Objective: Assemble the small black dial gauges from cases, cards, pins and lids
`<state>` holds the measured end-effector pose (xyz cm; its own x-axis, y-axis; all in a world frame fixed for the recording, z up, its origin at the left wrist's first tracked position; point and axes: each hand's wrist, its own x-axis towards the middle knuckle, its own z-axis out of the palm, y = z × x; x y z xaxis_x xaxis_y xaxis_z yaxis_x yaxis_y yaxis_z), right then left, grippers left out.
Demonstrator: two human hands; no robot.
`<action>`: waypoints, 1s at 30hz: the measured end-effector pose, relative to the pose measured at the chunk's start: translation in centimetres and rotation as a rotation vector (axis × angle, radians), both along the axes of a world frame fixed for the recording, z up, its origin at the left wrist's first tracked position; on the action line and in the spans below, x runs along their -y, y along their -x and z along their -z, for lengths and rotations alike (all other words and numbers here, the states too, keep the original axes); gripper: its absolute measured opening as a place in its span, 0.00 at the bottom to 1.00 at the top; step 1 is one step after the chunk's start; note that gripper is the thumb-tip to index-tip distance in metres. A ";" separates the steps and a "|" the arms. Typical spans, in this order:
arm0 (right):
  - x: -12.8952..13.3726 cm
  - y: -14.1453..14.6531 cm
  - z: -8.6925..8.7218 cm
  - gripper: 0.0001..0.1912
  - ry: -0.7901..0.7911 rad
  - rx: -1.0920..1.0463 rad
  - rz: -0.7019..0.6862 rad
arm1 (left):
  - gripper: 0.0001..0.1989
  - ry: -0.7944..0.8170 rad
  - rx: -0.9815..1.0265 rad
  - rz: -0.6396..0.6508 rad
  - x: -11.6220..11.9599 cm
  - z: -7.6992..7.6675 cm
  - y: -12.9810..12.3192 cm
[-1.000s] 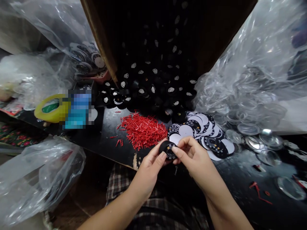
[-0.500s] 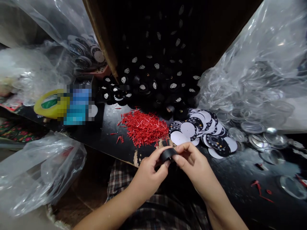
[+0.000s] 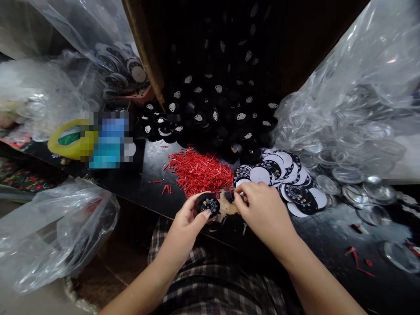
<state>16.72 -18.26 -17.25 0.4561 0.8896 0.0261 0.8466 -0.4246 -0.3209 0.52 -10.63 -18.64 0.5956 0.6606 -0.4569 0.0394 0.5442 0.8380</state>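
Note:
My left hand (image 3: 187, 224) grips a round black gauge (image 3: 209, 204) by its rim, thumb on the front. The gauge's dial face, with pale markings, is turned up toward me. My right hand (image 3: 264, 212) is closed in a pinch to the right of the gauge, apart from it. What its fingertips hold, if anything, is too small to make out. Behind the gauge lies a heap of small red pointers (image 3: 203, 171). Just beyond my right hand, printed dial discs (image 3: 297, 192) overlap in a loose pile, some white side up.
Black round housings (image 3: 215, 116) fill a dark box at the back. Clear round covers (image 3: 348, 174) spill from a plastic bag (image 3: 354, 65) on the right. Yellow tape (image 3: 55, 144) sits at left. Loose red pieces (image 3: 354, 256) lie on the right tabletop (image 3: 331, 245).
The gauge has turned from edge-on to dial up and moved left in my left hand. My right hand has let go of it and moved slightly right, toward the table surface.

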 end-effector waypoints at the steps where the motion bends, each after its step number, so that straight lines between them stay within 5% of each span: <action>1: -0.6 0.0 0.2 0.07 0.063 0.067 -0.004 | 0.17 0.023 0.020 -0.017 0.0 0.0 -0.1; 6: -2.0 0.2 0.6 0.07 0.129 0.098 -0.025 | 0.13 0.236 0.142 -0.104 0.5 -0.4 -1.1; 13: 0.8 0.1 0.3 0.03 -0.342 -0.448 -0.048 | 0.08 0.567 0.292 -0.095 0.4 -1.2 -2.6; 22: 2.3 0.5 -1.0 0.07 -0.290 -0.325 -0.023 | 0.12 0.139 0.288 -0.097 2.0 -1.1 -2.8; 27: 2.6 0.7 -1.9 0.08 -0.354 -0.511 -0.052 | 0.21 0.014 0.243 -0.120 1.4 -0.9 -3.1; 30: 2.7 0.9 -2.2 0.07 -0.344 -0.552 -0.062 | 0.18 -0.022 0.180 -0.037 1.2 -0.6 -3.9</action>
<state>15.85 -20.94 -15.05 0.4319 0.8974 0.0905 0.5380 -0.1758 -0.8244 4.46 -11.82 -18.03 0.6416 0.6924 -0.3301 -0.1320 0.5236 0.8416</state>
